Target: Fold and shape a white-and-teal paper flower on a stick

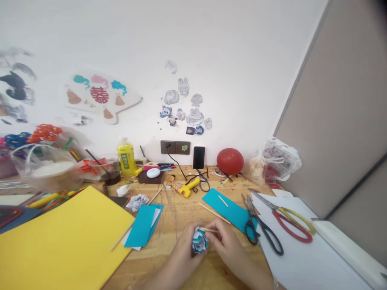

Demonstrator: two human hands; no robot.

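Observation:
A crumpled blue and white paper piece (199,241) sits between my two hands near the table's front edge. My left hand (188,245) is wrapped round its left side and underneath. From the right, my right hand (222,237) pinches a short wooden stick (210,230), whose tip touches the top of the paper piece. Blue and white paper strips (142,227) lie to the left of my hands. On the right, a blue sheet (222,205) has a small stick on it, and a longer stick (214,213) lies along its near side.
Black scissors (255,225) and red and yellow scissors (284,213) lie at right on white paper (290,262). A yellow sheet (69,237) spreads over the left. Farther back are a yellow glue gun (189,187), phone (198,157), red balloon (230,161) and bottle (126,158).

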